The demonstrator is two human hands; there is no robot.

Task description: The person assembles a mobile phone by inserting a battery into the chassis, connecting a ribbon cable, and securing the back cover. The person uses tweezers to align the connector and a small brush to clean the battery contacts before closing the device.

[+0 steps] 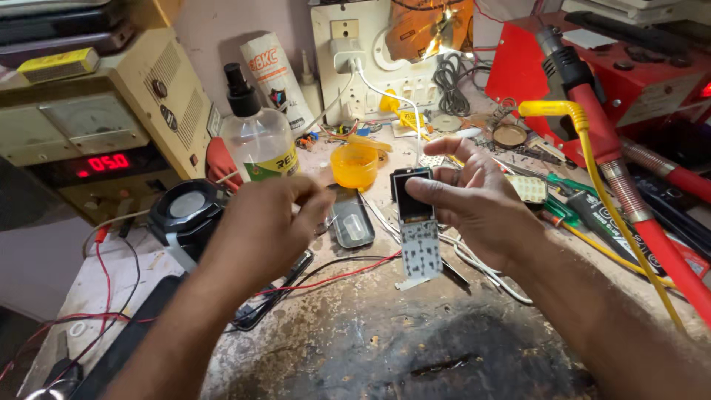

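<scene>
Nearest the viewer, a dark scorched patch spreads over the desk, bare of tools. Above it the right hand pinches a small phone circuit board by its screen end, thumb and fingers closed on it, the keypad part hanging down clear of the desk. The left hand is loosely curled beside it, fingertips bunched; whether it grips anything I cannot tell. Red and black wires trail beneath both hands. Between them lies a grey phone shell. Left stands a black round lamp; right, a red hot-air wand and yellow cable hem the edge. Farther back sit an orange cup, a clear spray bottle and a beige power supply.
</scene>
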